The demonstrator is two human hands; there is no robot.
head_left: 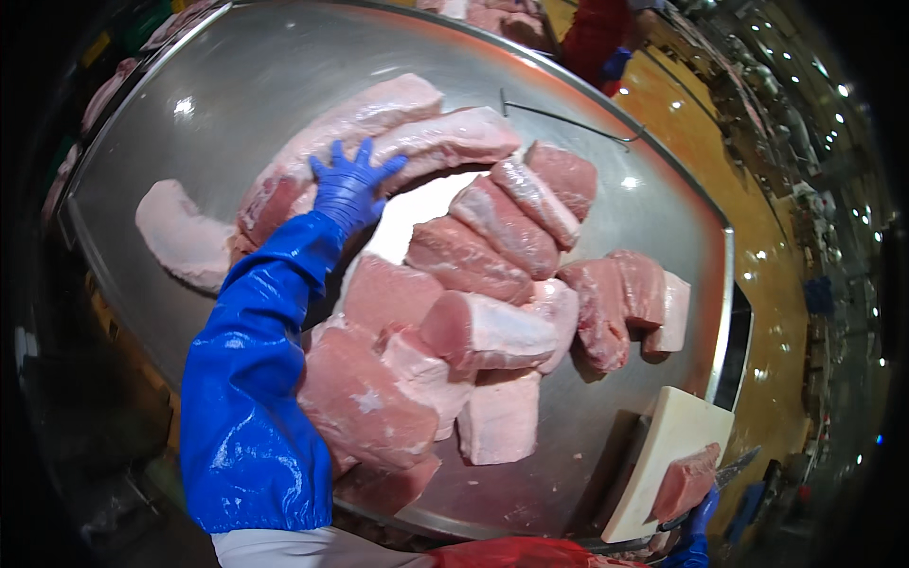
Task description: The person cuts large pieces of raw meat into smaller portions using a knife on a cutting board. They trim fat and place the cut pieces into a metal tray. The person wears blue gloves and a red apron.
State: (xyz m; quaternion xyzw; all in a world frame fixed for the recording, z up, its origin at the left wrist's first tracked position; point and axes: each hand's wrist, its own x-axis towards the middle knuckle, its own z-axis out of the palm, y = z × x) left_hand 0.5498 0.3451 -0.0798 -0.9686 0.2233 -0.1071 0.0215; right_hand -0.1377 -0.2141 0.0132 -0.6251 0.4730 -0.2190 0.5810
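My left hand (pixel 350 185), fingers spread apart, seems to rest on the long slabs (pixel 450 140) at upper left of centre; a broad, flat press should steady slick meat better than a pinch. At lower right, my right hand (pixel 703 516) is near the knife (pixel 740 466) beside the board (pixel 674 421); I cannot tell whether its fingers are closed. I'd keep that blade well away from my spread fingers.

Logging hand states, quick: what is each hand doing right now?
Left hand: open, spread over the long meat slabs.
Right hand: near the knife; whether it's closed cannot be told.
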